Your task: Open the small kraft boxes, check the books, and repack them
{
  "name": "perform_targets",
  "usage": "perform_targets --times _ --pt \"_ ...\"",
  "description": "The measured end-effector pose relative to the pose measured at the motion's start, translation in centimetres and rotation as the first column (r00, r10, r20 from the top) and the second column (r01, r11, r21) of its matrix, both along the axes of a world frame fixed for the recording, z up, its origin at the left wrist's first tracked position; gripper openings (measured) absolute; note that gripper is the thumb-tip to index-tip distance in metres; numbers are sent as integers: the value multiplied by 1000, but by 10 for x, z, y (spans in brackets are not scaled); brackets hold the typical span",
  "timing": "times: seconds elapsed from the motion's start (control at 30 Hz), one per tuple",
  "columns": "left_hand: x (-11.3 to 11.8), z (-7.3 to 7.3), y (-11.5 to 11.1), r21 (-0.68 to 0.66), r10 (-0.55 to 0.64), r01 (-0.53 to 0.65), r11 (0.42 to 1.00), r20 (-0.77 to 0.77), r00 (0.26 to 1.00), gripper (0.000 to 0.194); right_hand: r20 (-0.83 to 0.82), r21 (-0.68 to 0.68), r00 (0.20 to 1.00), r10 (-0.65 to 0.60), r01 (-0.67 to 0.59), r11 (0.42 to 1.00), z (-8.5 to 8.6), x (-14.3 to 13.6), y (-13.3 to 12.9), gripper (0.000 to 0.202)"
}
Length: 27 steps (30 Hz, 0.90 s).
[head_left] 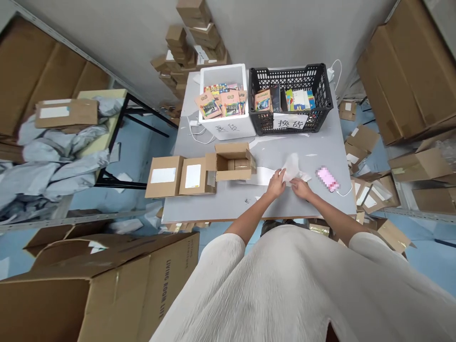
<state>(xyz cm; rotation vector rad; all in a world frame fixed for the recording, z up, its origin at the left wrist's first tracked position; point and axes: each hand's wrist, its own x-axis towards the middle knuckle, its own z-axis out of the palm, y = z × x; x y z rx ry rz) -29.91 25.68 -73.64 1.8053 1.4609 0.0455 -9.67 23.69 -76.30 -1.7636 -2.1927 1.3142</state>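
Near the table's front edge, my left hand (276,184) is closed at the lower left of a crumpled white sheet (292,166), its fingers on the sheet. My right hand (301,188) has its fingers bent against the sheet's lower right edge; what lies under them is too small to tell. A flat white strip (261,176) runs leftward from the sheet to an open cardboard box (233,162) with smaller brown items inside. Right of my hands lies a pink, blurred-out object (327,179) with a white cable.
At the table's back stand a white bin (228,126) and a black crate (313,122), both holding books. Two labelled cardboard boxes (163,176) sit at the left edge. A large open carton (142,289) is at the lower left. Grey parcels (53,164) lie on a left shelf.
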Motion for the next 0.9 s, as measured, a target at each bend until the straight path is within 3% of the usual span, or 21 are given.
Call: perform_targets --times 0.13,0.2,0.4,0.47,0.67,0.9 --pt "-1 4 -6 -27 -160 158 987 -92 983 65 -206 -93 976 76 -97 991 6 -19 -20 37" --pt "-5 4 -11 -98 -215 202 975 -159 964 51 -219 -145 974 52 -86 986 10 -21 -25 38" --pt "-18 -5 -28 -230 -263 216 949 -195 945 42 118 -132 988 -96 112 985 22 2 -14 44" --pt "-17 -8 -33 -232 -272 227 946 -183 945 39 178 -122 982 -67 90 989 24 6 -8 47" --pt "-19 -16 -48 -223 -293 248 943 -202 935 29 171 -236 970 175 -132 963 18 4 7 51" --pt "-52 -14 -46 -227 -325 263 938 -310 893 29 413 -176 907 79 -5 984 10 13 38 52"
